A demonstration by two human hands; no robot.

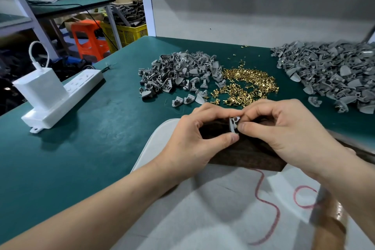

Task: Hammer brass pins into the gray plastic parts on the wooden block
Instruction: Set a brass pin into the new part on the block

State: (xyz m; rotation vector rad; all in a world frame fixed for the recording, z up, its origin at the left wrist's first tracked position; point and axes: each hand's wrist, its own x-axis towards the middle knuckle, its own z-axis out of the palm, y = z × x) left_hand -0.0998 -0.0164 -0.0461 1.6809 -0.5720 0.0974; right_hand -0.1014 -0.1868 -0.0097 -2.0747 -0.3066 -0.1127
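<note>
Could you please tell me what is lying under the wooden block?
The wooden block rests on a white sheet with red marks; the sheet's part beneath it is covered.

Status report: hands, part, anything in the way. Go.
Left hand and right hand both pinching one gray part over wooden block. Hammer lying near right, unheld. Nothing blocking.

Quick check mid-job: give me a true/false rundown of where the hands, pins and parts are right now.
1. The left hand and right hand both pinch one gray part. True.
2. The brass pins lie left of both gray piles. False: they lie between the left pile and the right pile.
3. A white charger sits in the power strip. True.
4. The wooden block stands beside the power strip. False: it lies under the hands.
</note>
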